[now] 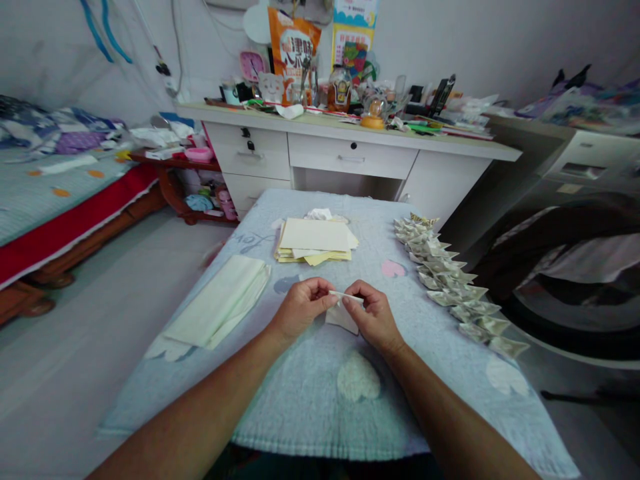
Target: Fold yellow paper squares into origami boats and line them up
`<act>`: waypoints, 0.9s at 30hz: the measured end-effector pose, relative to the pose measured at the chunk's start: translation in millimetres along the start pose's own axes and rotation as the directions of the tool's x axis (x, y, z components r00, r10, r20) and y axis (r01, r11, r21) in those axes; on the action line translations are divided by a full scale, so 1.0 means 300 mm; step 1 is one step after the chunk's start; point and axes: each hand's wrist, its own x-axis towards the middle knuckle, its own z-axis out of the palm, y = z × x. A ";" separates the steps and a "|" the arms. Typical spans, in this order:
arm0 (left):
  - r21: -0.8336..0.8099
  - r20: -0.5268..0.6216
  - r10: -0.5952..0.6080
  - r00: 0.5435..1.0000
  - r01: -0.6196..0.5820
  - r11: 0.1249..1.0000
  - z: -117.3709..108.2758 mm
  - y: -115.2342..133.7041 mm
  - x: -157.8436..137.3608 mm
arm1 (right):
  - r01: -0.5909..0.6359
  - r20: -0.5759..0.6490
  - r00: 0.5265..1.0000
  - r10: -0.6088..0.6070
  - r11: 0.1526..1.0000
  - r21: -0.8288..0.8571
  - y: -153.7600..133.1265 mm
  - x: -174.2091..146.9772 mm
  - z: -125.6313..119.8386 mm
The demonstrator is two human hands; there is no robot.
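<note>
Over the middle of the cloth-covered table, my left hand (306,303) pinches the left edge of a small piece of white paper (341,319). My right hand (374,315) grips the same paper along its upper right, thumb on top. A straight fold runs along the paper's upper edge, and its lower part hangs free between my hands. Beyond my hands lies a stack of cream and yellow paper sheets (315,236). Left of my left hand is a folded pale green cloth or sheet (220,300). Several folded paper boats (440,273) stand in rows along the right side.
A pale blue cloth (310,400) with heart patterns covers the table. Behind it is a white desk (320,152) crowded with jars, a pink clock (253,65) and an orange bag (293,57). A bed (60,193) stands left, a washing machine (575,233) right.
</note>
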 end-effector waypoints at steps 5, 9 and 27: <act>0.059 0.022 -0.004 1.000 0.003 0.998 -0.005 -0.016 0.003 | -0.020 0.010 1.000 0.020 0.999 0.047 0.001 -0.002 0.000; 0.062 0.031 -0.019 0.999 0.017 0.998 -0.005 -0.012 0.002 | -0.041 0.043 0.998 0.039 0.998 0.045 -0.005 -0.003 0.001; -0.015 0.037 0.035 0.999 -0.035 0.999 0.005 -0.007 0.001 | -0.191 0.084 0.981 0.175 0.947 0.260 0.032 0.012 0.000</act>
